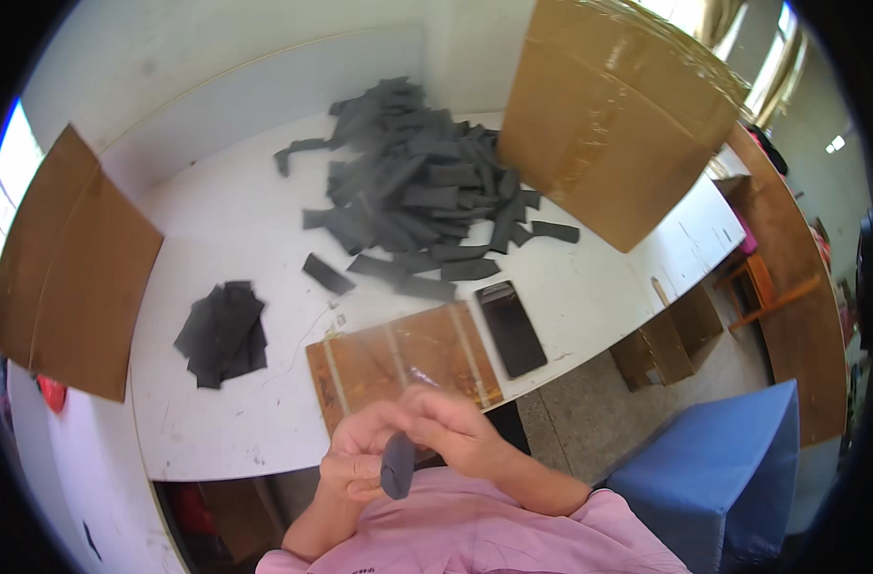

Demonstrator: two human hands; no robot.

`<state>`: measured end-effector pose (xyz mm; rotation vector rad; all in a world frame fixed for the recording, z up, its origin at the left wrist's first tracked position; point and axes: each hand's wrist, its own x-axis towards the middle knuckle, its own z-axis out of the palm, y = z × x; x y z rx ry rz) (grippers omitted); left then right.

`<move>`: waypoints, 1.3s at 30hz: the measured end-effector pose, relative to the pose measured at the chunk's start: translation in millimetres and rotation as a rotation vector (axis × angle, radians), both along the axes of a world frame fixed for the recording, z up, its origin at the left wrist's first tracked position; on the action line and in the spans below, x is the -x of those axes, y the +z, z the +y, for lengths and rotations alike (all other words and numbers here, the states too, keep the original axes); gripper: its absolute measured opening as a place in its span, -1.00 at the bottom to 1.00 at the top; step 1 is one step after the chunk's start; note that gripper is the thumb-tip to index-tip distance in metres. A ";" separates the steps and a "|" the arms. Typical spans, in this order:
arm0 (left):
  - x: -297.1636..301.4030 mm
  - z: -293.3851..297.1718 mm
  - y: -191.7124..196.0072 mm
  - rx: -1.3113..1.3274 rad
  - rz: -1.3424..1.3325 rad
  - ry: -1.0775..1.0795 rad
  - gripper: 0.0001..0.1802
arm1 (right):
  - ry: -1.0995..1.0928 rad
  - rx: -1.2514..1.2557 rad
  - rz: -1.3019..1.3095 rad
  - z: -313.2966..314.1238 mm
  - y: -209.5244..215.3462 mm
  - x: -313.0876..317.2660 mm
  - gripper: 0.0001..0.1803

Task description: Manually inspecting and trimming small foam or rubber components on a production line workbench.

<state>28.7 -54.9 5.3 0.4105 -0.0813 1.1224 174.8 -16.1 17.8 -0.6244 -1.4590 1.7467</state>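
Handling one dark grey piece [397, 466], on the near side of the wooden board [436, 340]. Left hand [358, 452] pinches it; right hand [451, 432] curled alongside, grip cannot be told. Heap [417, 191] beyond board, smaller pile [224, 335] left. Step, judged: working this piece; next probably calls for steady two-handed fingering.

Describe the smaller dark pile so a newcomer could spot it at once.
Start with the white table, which has brown cardboard standing at its left end. Just right of that lies the small dark pile. It sits alone, far smaller than the big heap farther back.
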 end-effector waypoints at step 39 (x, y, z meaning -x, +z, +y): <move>24.9 49.9 -0.4 -0.319 1.219 0.995 -0.77 | -0.138 -0.141 -0.226 70.1 -44.3 32.7 -0.81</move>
